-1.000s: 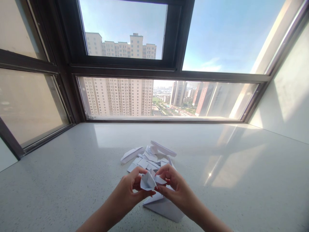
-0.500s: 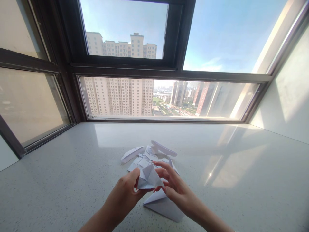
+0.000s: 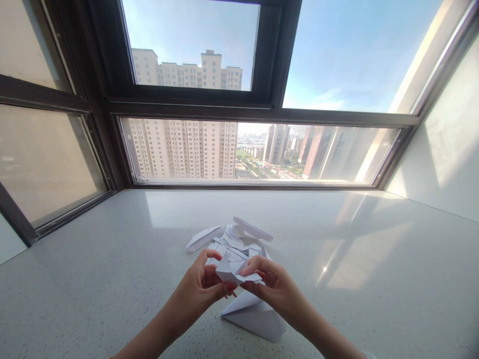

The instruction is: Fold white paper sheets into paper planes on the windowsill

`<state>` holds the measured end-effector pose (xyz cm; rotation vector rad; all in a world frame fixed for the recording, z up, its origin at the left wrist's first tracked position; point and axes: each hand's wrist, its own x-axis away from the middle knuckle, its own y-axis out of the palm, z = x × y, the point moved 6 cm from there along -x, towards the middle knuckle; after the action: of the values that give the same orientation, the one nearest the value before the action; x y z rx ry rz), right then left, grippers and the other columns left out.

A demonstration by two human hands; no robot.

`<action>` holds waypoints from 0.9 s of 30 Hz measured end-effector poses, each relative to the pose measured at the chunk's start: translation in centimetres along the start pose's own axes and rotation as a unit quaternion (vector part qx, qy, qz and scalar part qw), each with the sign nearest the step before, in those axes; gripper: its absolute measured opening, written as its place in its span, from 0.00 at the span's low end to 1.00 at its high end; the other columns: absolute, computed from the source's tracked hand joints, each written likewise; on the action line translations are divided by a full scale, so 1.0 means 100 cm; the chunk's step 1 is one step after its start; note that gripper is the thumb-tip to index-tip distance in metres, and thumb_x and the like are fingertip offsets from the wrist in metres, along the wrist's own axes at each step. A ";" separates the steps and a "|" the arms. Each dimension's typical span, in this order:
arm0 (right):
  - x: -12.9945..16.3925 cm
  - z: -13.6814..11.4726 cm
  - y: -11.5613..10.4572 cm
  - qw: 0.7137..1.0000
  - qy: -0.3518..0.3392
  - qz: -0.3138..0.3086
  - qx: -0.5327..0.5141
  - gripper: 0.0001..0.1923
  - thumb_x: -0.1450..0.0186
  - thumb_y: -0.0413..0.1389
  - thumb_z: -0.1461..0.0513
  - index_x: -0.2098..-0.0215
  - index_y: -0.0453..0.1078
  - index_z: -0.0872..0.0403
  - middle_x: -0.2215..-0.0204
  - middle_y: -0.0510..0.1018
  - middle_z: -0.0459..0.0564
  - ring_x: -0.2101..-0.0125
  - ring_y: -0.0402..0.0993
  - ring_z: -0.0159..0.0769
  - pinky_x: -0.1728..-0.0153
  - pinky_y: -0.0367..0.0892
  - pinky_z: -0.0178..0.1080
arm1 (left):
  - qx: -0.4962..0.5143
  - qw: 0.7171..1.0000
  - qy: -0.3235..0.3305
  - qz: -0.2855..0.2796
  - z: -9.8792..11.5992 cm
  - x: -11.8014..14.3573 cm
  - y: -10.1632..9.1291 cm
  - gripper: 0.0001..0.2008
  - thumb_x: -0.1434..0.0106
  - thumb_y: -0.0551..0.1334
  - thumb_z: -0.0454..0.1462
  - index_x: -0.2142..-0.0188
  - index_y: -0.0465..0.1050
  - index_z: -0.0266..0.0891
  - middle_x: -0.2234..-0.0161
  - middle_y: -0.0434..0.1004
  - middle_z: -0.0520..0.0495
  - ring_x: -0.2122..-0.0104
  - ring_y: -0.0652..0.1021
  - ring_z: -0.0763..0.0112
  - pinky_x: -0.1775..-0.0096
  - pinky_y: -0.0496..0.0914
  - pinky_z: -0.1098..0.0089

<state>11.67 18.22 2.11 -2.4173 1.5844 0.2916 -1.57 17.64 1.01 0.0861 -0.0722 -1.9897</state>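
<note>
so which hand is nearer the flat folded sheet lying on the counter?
Right. The right hand sits directly above the flat folded sheet; the left hand is off to its left. Both pinch the small folded paper.

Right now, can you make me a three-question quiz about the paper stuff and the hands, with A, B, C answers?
1. Where is the pile of folded papers?
A. On the counter, just beyond the hands
B. On the window frame
C. Against the right wall

2. What colour is the small folded paper being held?
A. Red
B. White
C. Green

3. How is that small folded paper held?
A. Lying flat, untouched
B. Pinched by one hand only
C. Held up off the counter by both hands

Answers:
1. A, the pile lies on the speckled counter past the fingertips.
2. B, it is white like the rest of the papers.
3. C, the left hand and right hand each grip a side, above a larger folded sheet lying below.
</note>
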 end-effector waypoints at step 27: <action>0.007 -0.021 -0.002 0.925 -0.128 0.026 0.357 0.05 0.41 0.53 0.64 0.69 0.71 0.50 0.71 0.63 0.47 0.68 0.64 0.35 0.68 0.64 0.38 | -0.264 0.959 0.104 -0.020 0.011 0.011 0.011 0.20 0.44 0.58 0.37 0.50 0.64 0.41 0.58 0.74 0.46 0.63 0.74 0.68 0.58 0.68 0.71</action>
<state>12.24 17.06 3.94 -1.7033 1.3298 0.0200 -1.10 16.19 2.18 -0.0503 0.5995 -1.9645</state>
